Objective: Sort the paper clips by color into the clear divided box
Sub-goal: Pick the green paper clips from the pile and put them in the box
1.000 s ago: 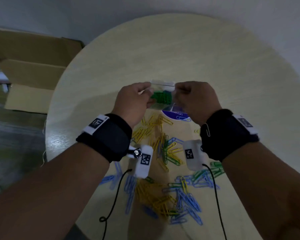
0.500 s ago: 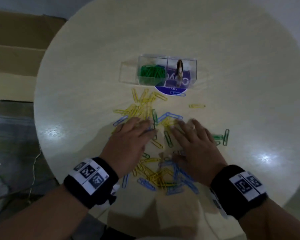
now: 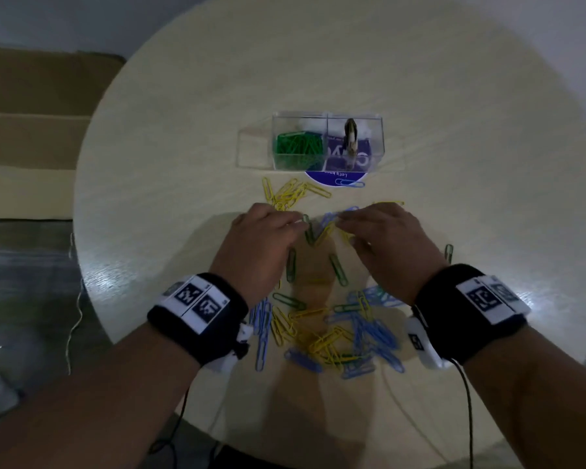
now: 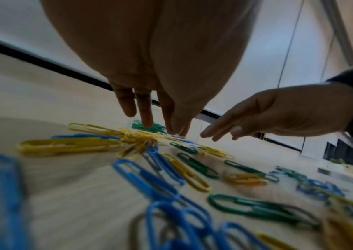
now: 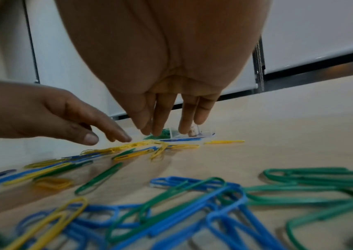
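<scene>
The clear plastic divided box stands in the upper middle of the head view on the round pale wooden counter. Its left compartment holds a heap of green paper clips; the right one shows only a small dark object I cannot identify. The mixed loose paper clips, yellow, blue and green, lie scattered in the lower middle, below the box.

The step in hand seems to be the picking of more green clips. To do it well, I think each hand should press one clip of a single colour and slide it free from the tangle before lifting.

The left hand and the right hand hover palm down, near each other, fingers stretched and relaxed toward the clips. Each grip is open and holds nothing.
</scene>
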